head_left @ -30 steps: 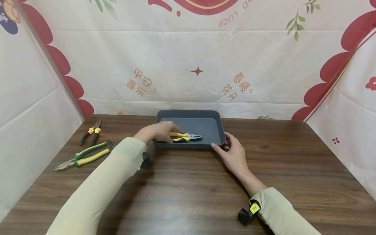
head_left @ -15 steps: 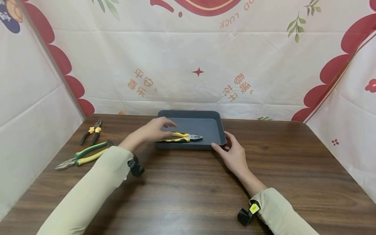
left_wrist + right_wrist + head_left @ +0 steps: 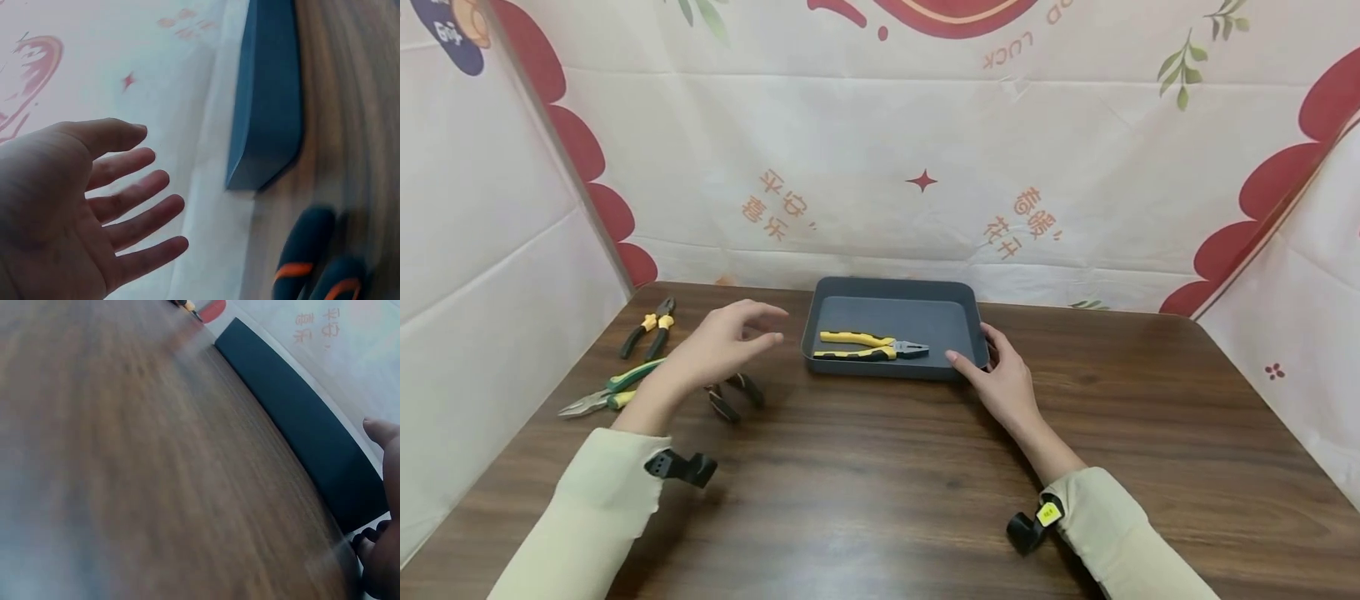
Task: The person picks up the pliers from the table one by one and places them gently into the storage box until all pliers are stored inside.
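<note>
Green-handled pliers [image 3: 617, 384], part-hidden. Left grip [image 3: 718, 342], released, fingers extended. Dark handles [image 3: 306, 240], orange bands [image 3: 294, 270] clear only in left-wrist view. Grey tray [image 3: 895, 312] on surface [image 3: 880, 467]; yellow-black pliers [image 3: 887, 351] inside, visible only in head view. Right grip [image 3: 1003, 379], grasping tray's near right corner.

The left arm [image 3: 580, 517] reaches forward, bent at the wrist, and the left hand [image 3: 715, 343] hangs in the air, holding nothing. Its fingers [image 3: 134, 194] are spread and nearly straight, the thumb [image 3: 115, 136] set apart. The right arm [image 3: 1127, 533] angles inward; the right hand [image 3: 1000, 379] grips, right thumb [image 3: 964, 367] opposite curled fingers. Both forearms wear pale sleeves.
</note>
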`<state>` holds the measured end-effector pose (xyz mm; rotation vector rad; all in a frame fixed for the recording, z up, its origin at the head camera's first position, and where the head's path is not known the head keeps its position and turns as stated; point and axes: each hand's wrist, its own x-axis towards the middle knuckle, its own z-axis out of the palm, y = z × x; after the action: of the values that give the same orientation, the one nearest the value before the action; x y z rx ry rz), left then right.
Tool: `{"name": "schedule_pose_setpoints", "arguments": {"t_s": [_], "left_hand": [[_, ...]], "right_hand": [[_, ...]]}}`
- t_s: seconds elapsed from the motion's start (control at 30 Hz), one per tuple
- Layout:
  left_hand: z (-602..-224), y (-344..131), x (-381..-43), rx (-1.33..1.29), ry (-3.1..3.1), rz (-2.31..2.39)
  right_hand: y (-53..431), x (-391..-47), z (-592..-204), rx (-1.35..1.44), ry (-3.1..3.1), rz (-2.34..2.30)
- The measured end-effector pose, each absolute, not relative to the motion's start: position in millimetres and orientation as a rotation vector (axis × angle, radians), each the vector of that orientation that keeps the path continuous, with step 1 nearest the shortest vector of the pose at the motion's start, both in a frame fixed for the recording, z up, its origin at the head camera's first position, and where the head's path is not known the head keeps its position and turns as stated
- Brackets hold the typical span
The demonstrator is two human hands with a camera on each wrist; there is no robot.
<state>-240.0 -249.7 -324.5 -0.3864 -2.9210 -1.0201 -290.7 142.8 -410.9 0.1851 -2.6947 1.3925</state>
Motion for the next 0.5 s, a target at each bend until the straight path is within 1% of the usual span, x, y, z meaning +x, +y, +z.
{"name": "schedule_pose_setpoints", "arguments": {"t_s": [0.23,0.5], "left_hand": [[-320.1,-274.5,-226.6,-0.292,-2.927,-0.901],[-324.5,-279.1,-222.3,-0.108,-3.046,-0.705]], "right_hand": [[147.6,-292.9,-413.9,0.179,-2.773,1.255],[145.2,-291.5,-419.5,0.204,-2.759,1.234]]}}
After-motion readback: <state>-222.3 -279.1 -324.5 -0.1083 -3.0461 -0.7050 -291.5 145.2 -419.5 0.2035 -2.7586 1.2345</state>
